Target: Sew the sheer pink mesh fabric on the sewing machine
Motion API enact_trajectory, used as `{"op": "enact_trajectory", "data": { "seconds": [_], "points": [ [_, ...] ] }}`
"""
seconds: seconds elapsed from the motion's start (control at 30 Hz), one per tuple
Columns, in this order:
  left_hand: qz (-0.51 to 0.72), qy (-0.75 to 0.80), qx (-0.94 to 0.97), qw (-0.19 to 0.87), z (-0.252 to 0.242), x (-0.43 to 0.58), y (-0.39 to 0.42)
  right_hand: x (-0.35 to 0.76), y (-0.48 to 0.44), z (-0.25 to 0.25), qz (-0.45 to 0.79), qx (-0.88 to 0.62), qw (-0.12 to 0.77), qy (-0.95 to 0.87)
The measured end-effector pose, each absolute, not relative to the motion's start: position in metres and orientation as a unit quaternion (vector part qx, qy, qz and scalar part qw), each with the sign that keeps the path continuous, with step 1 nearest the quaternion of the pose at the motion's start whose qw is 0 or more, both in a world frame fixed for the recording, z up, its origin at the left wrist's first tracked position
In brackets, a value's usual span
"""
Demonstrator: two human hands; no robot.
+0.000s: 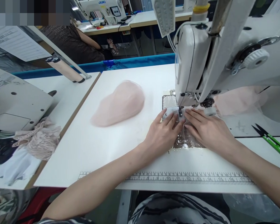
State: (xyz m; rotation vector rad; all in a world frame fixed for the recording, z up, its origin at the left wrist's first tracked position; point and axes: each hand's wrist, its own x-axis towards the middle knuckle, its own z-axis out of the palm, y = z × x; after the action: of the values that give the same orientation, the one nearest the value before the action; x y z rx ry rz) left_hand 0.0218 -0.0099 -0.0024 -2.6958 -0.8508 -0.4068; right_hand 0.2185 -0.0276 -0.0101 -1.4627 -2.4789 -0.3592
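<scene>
My left hand lies palm down just left of the presser foot of a white sewing machine, its fingers stretched out and slightly spread. On the other side of the foot, my right hand rests flat, fingers extended, fingertips close to the needle area. Both hands press on the machine bed, where a shiny clear film covers part of the plate. Any cloth beneath the fingers is mostly hidden. Sheer pale pink fabric lies behind my right hand, under the machine arm.
A sheer pink fabric piece lies on the white table to the left. Green thread snips are at the right. A printed ruler runs along the front edge. Bundled pale strips sit far left. Another person sits beyond.
</scene>
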Motion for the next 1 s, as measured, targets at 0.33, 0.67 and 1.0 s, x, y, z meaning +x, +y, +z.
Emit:
{"op": "enact_trajectory", "data": {
  "seconds": [0.33, 0.67, 1.0],
  "points": [
    [-0.172, -0.302, -0.932, 0.104, -0.003, 0.016, -0.010, 0.221, -0.043, 0.005, -0.068, -0.409, 0.208, -0.886],
    [-0.209, -0.287, -0.932, 0.081, -0.006, 0.013, -0.009, 0.218, -0.041, -0.001, -0.130, -0.377, 0.225, -0.889],
    [-0.196, -0.280, -0.933, 0.111, -0.006, 0.013, -0.015, 0.222, -0.042, -0.003, -0.106, -0.355, 0.254, -0.893]
  ]
}}
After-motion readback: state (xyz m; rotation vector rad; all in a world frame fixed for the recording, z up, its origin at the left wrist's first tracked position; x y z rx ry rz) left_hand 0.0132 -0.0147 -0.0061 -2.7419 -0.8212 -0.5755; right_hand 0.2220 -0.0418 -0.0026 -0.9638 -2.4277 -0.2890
